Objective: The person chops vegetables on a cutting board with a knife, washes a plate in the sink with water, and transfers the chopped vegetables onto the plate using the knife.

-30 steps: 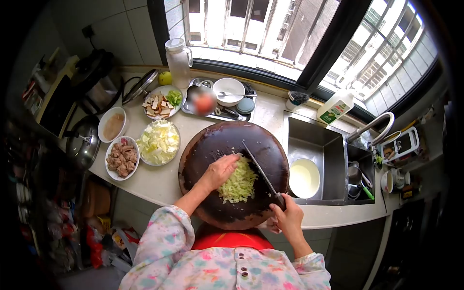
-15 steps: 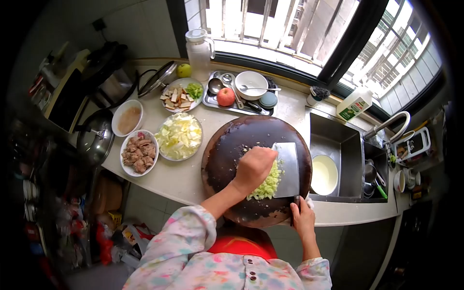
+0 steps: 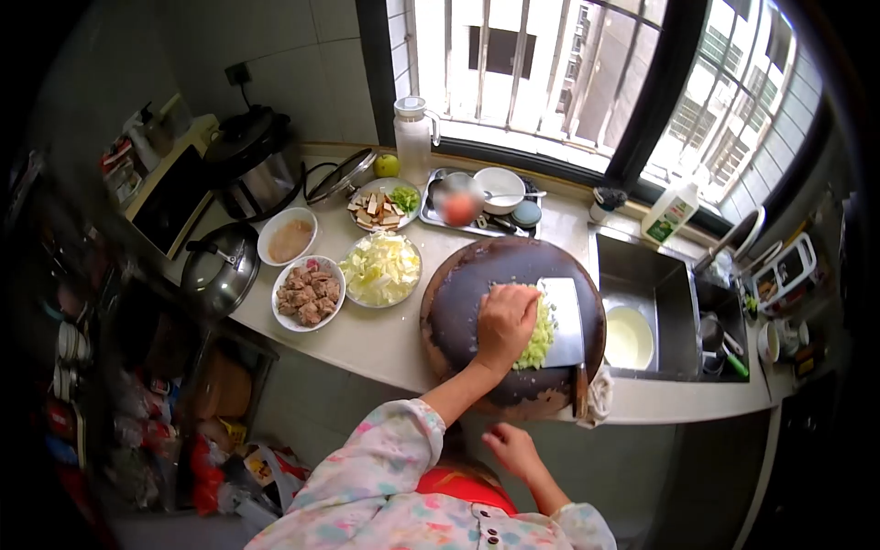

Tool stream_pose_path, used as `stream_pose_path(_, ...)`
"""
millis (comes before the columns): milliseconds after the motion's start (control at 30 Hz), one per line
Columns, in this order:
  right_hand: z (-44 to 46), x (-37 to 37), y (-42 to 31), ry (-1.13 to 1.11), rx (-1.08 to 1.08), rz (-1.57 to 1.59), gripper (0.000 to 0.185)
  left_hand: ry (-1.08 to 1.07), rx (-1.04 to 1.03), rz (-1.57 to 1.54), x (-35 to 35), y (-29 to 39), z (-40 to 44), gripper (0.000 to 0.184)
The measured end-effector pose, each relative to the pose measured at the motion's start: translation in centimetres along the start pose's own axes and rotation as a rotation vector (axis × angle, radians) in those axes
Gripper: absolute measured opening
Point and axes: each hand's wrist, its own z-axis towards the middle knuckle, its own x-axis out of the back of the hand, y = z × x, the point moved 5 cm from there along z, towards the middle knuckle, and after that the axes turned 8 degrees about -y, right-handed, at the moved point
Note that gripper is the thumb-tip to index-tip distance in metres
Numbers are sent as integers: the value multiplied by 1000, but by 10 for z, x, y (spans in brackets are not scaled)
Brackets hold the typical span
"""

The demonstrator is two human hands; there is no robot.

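Observation:
My left hand (image 3: 507, 323) is over the round dark chopping board (image 3: 463, 266), fingers curled together beside a heap of finely chopped pale green vegetable (image 3: 539, 344). Whatever its fingertips hold, if anything, is hidden. A cleaver (image 3: 566, 316) lies flat on the board, right of the heap, its wooden handle projecting over the near edge. Below the board, near my body, my right hand (image 3: 516, 452) is away from the cleaver, its fingers curled in with nothing visible in them.
Left of the board stand a plate of cut cabbage (image 3: 380, 270), a bowl of meat chunks (image 3: 310, 295) and a bowl of pale liquid (image 3: 287, 238). Behind is a metal tray (image 3: 435, 218) with utensils. The sink (image 3: 632, 266), holding a bowl (image 3: 629, 337), is at right.
My right hand has let go of the cleaver handle and drawn back toward my body. My left hand stays by the chopped heap. The view has shifted.

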Motion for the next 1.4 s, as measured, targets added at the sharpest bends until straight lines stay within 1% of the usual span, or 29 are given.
stream_pose_path(33,10,-13,6,-62,-64,65,27,4,52,-111,9,0,-3,14)
stream_pose_path(67,24,-22,14,-116,-124,122,28,59,123,-238,11,-13,-11,13)
stream_pose_path(100,39,-41,33,-197,-207,357,29,84,377,-545,1,-42,-29,14)
stream_pose_path(133,60,-73,64,-189,-271,665,30,111,621,-711,13,-52,-43,15)
stream_pose_path(167,58,-72,46,-75,-251,885,30,86,861,-927,29,-57,-61,17)
stream_pose_path(200,61,-76,43,-67,-231,976,27,94,947,-1012,44,-67,-82,20)
stream_pose_path(233,63,-83,46,9,-241,1073,27,108,993,-1087,63,-75,-104,19)
stream_pose_path(267,61,-88,44,84,-214,1216,25,128,1062,-1091,83,-81,-127,17)
stream_pose_path(300,66,-97,50,86,-268,1283,23,124,1146,-1063,100,-94,-151,16)
stream_pose_path(333,69,-102,46,78,-252,1362,22,141,1206,-1016,116,-106,-174,13)
stream_pose_path(400,79,-121,53,82,-379,1407,26,123,1295,-952,142,-123,-212,13)
stream_pose_path(500,100,-140,41,110,-251,1461,28,101,1380,-922,163,-138,-246,12)
stream_pose_path(600,125,-154,22,68,-184,1575,29,56,1452,-911,167,-144,-265,12)
stream_pose_path(633,130,-159,20,24,-191,1626,29,5,1453,-916,166,-144,-270,13)
stream_pose_path(667,136,-166,20,35,-180,1691,29,-51,1456,-922,164,-146,-275,14)
stream_pose_path(733,147,-179,21,72,-158,1817,28,-181,1420,-833,165,-160,-281,16)
stream_pose_path(767,140,-185,32,181,-128,1802,26,-266,1416,-803,162,-165,-290,17)
stream_pose_path(833,120,-180,13,345,-37,1766,22,-307,1421,-812,164,-181,-297,18)
stream_pose_path(933,40,-190,5,387,-260,1617,18,-362,1425,-829,174,-192,-295,19)
stream_pose_path(1000,-13,-198,19,371,-438,1415,20,-385,1434,-835,184,-196,-294,21)
stream_pose_path(1067,-55,-188,38,414,-550,1132,25,-410,1421,-830,188,-207,-295,21)
stream_pose_path(1133,-83,-180,79,249,-732,501,30,-436,1419,-838,191,-217,-296,21)
stream_pose_path(1200,-115,-129,13,561,-597,-218,35,-432,1407,-866,195,-217,-292,20)
stream_pose_path(1267,-104,-128,-1,771,-503,-257,39,-425,1418,-885,201,-220,-300,20)
stream_pose_path(1300,-86,-133,-17,745,-405,-183,41,-425,1427,-895,202,-223,-306,19)
stream_pose_path(1333,-59,-144,-28,583,-378,-116,42,-425,1434,-907,204,-225,-311,19)
stream_pose_path(1367,-28,-157,-39,497,-266,-86,47,-425,1440,-910,207,-226,-314,19)
stream_pose_path(1400,6,-172,-44,388,-238,-34,55,-423,1448,-914,211,-225,-318,19)
